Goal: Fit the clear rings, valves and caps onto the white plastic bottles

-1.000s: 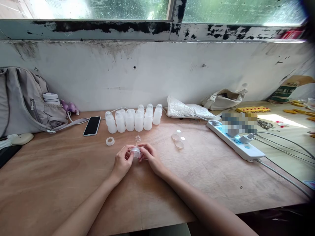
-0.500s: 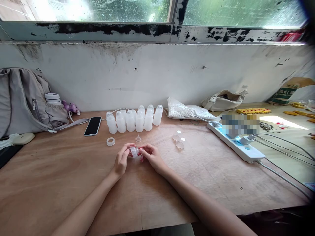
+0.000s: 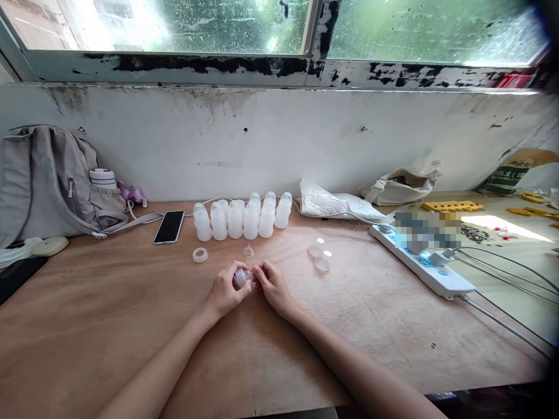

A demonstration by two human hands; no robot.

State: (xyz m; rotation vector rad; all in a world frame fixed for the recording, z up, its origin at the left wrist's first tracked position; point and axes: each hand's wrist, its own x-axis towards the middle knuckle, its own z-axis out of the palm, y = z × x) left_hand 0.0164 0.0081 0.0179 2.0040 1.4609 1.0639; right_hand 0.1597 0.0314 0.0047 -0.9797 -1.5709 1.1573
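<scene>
My left hand (image 3: 227,291) is wrapped round a small translucent ribbed cap (image 3: 240,277) above the wooden table. The fingertips of my right hand (image 3: 273,288) pinch the narrow end of the same piece. Just beyond my hands lie a clear nipple-shaped part (image 3: 248,251) and, to its left, a white ring (image 3: 200,255). Several frosted white bottles (image 3: 235,220) stand in rows behind them. On the right are clear discs (image 3: 321,265) and small white discs (image 3: 327,254).
A phone (image 3: 169,227) and a grey backpack (image 3: 56,180) are at the left. At the right, a white power strip (image 3: 423,265) with cables lies near a padded white pouch (image 3: 336,202) and a cream bag (image 3: 402,185). The wall and window are behind.
The view has tilted up slightly. My left hand has closed further round the cap, which has turned, and my right fingertips have drawn together at its narrow end.
</scene>
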